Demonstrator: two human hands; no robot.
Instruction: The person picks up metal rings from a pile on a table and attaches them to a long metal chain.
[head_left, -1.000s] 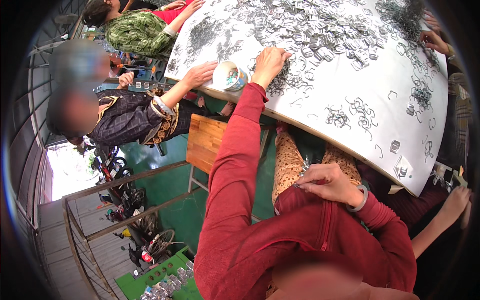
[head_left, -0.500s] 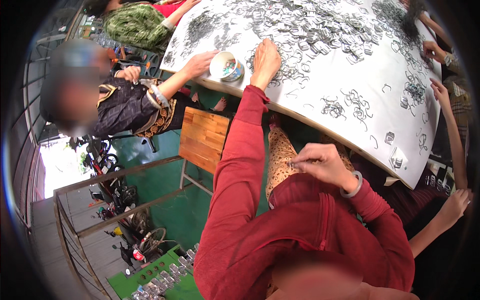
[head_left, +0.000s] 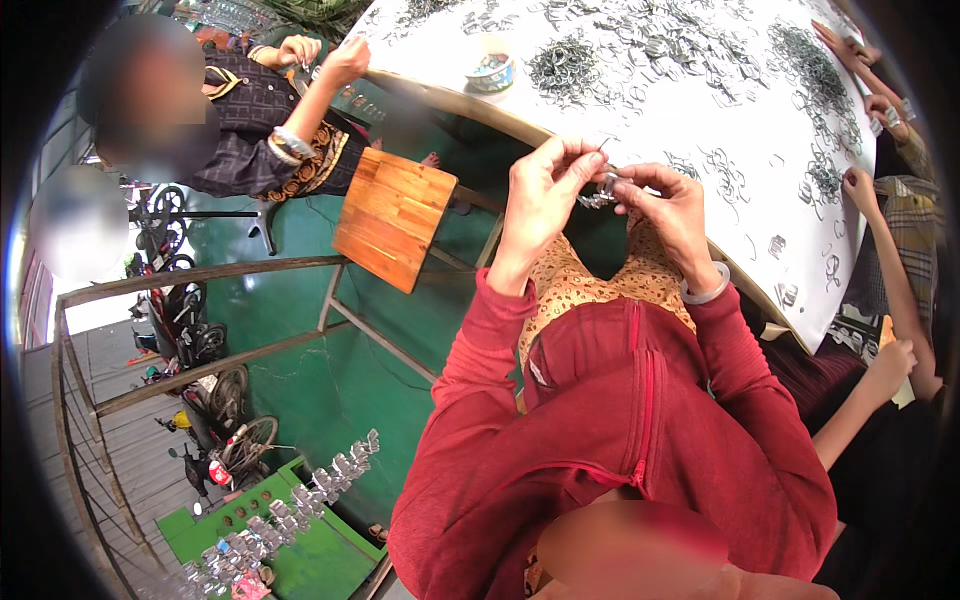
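My left hand (head_left: pixel 540 195) is raised at the near edge of the white-covered table (head_left: pixel 640 132), thumb and forefinger pinched on a thin dark wire hook (head_left: pixel 604 143). Close beside it, my right hand (head_left: pixel 672 212) grips small silvery metal clips (head_left: pixel 598 194) between thumb and fingers. The fingertips of both hands almost meet, and fingers partly cover the clips. Beyond my left hand lies a tangled heap of dark wire hooks (head_left: pixel 565 68). A paper cup (head_left: pixel 492 80) with small coloured bits inside stands to its left.
Many flat metal clips (head_left: pixel 650 35) spread over the far table. A wooden stool (head_left: pixel 395 218) and a railing (head_left: pixel 200 272) are on my left. A person in a dark shirt (head_left: pixel 250 150) works at the left; other people's hands (head_left: pixel 860 190) are along the right side.
My left hand has come back from the wire heap by the cup to meet my right hand. My right hand has moved up and forward. The person at left has withdrawn a hand from the cup.
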